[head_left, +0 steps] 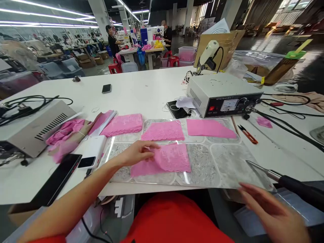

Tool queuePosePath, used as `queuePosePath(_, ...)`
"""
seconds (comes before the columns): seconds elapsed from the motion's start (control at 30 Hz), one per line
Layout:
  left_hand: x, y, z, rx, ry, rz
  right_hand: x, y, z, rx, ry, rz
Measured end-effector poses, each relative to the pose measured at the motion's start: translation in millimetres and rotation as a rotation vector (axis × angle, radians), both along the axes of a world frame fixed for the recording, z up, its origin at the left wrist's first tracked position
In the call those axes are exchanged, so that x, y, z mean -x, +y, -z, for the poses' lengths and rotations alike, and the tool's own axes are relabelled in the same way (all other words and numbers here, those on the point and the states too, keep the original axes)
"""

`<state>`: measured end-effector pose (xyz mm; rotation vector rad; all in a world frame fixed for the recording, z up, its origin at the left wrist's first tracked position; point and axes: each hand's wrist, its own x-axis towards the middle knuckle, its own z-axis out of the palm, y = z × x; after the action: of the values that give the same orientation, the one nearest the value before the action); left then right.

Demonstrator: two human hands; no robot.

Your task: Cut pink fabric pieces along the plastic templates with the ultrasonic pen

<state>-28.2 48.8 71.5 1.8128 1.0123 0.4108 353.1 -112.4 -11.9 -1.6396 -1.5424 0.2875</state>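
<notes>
My left hand (138, 152) pinches the left edge of a pink lace piece (174, 158), lifting it a little. Part of a smoother pink fabric piece (145, 168) shows beneath it on the grey marble-patterned mat (202, 165). Low at the right, my right hand (274, 212) is slightly blurred, its fingers stretched out with nothing in them. Just above that hand lies a pointed metal tool with a black handle (291, 185), its tip over the mat. Behind the lace piece lie a stack of pink lace (124, 124), another lace piece (163, 131) and a plain pink piece (210, 128).
A grey control box (225, 96) with a dial stands at the back right, cables running rightward. Orange-handled snips (248, 134) lie beside the mat. Leftward are a white power bank (95, 150), bundled pink fabric (68, 133) and another grey box (37, 126). Two people stand far behind.
</notes>
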Motion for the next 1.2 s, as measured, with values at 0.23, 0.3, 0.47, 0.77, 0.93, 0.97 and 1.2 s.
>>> queuePosePath(0.23, 34, -26, 22.3, -0.135, 0.012, -0.070, 92, 70, -26.5, -0.089, -0.197, -0.443)
queuePosePath(0.3, 39, -30, 22.1, -0.175, 0.024, -0.076, 99, 79, -21.8, -0.113, -0.268, -0.497)
queuePosePath(0.47, 52, -41, 23.5, -0.257, 0.061, -0.073, 103, 89, -12.1, -0.196, -0.282, -0.555)
queuePosePath(0.77, 68, -64, 34.5, -0.415, 0.142, -0.022, 104, 97, -16.7, -0.292, -0.389, -0.705)
queuePosePath(0.93, 71, -72, 29.9, -0.436, 0.203, -0.002, 100, 96, -14.5, -0.288, -0.383, -0.735)
queuePosePath(0.97, 72, -74, 28.4, -0.440, 0.213, 0.005, 100, 96, -14.8, -0.285, -0.383, -0.733)
queuePosePath(1.2, 80, -80, 34.2, -0.487, 0.229, 0.029, 99, 101, -13.4, -0.308, -0.413, -0.758)
